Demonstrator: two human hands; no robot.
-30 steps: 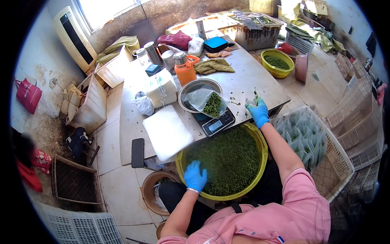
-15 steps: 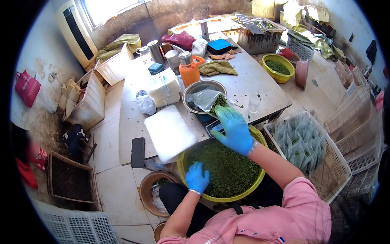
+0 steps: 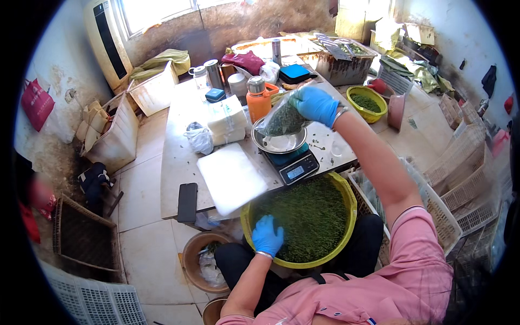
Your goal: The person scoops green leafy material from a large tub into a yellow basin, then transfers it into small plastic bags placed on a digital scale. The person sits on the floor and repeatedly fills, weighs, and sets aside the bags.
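Note:
My right hand (image 3: 317, 104), in a blue glove, grips the top of a clear plastic bag (image 3: 283, 120) filled with small green berry-like pieces. The bag is tilted above a metal bowl (image 3: 280, 144). Under the bowl is a kitchen scale (image 3: 299, 169) with a lit display. My left hand (image 3: 267, 236), also gloved in blue, rests at the left side of a yellow tub (image 3: 352, 208), its thumb apart from the fingers and nothing visible held. Loose green pieces (image 3: 314, 225) fill much of the tub, which sits between my knees.
A stack of clear plastic sheets or bags (image 3: 232, 176) lies left of the scale, near a black phone (image 3: 187, 200). An orange bottle (image 3: 260, 103) stands behind the bowl. To the right is a white crate (image 3: 441, 222); a brown basin (image 3: 197, 252) is on the floor at left.
My right hand has lifted the bag out of the bowl, up and away from me, now holding it above. The scale's display has come into sight. My left hand stays by the tub.

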